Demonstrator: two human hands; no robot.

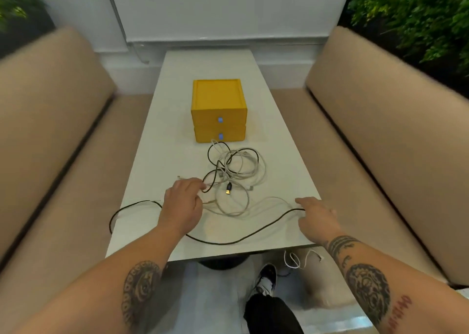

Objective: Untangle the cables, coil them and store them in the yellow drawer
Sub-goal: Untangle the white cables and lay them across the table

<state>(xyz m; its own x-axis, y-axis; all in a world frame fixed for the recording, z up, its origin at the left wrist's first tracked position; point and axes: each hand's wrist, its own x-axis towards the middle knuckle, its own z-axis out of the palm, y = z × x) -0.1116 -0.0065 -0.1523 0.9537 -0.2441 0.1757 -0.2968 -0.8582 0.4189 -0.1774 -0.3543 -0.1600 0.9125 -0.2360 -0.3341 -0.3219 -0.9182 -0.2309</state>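
Observation:
A tangle of white cables [243,167] and a black cable [243,237] lies on the white table [177,135] in front of a yellow two-drawer box [218,110], both drawers closed. The black cable runs from the tangle across the near table and hangs over the left edge. My left hand [182,201] pinches a cable loop at the tangle's left side. My right hand [316,218] grips the black cable near the right edge. A gold USB plug [228,189] lies in the tangle.
Beige cushioned benches [375,120] flank the table on both sides. A loose white cable [294,259] lies on the right bench seat by the table's near corner. My leg and shoe [266,280] show below the table edge. Green plants stand behind the benches.

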